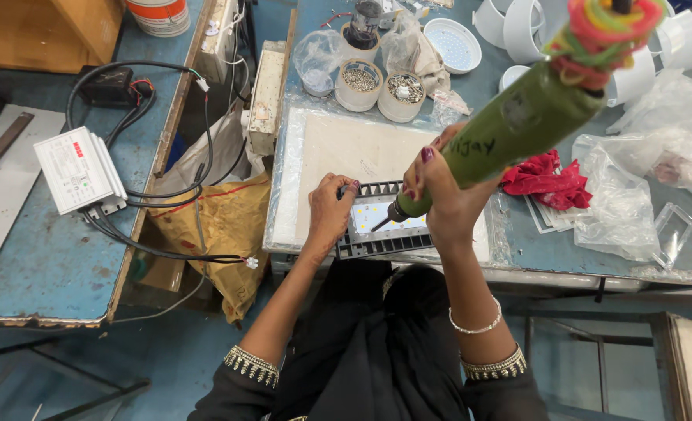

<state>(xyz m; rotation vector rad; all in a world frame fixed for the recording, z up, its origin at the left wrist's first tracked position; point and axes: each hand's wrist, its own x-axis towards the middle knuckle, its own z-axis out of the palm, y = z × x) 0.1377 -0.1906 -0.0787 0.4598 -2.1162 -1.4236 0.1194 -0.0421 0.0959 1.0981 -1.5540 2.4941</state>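
Observation:
My right hand (pixel 439 191) grips a green electric screwdriver (pixel 517 125) whose top is wound with coloured rubber bands. Its bit points down-left onto a small LED floodlight (pixel 385 230), a grey finned housing with a white lit panel. My left hand (pixel 332 210) rests on the left end of that housing, fingers curled over its edge. The light lies on a white plastic-covered board (pixel 338 148) at the near edge of the blue workbench (pixel 517 249).
Two white cups of screws (pixel 381 84) stand behind the board. A red cloth (pixel 545 179), plastic bags (pixel 619 203) and white lamp shells (pixel 517 27) lie to the right. On the left bench sit a white driver box (pixel 73 168) and black cables (pixel 151 226).

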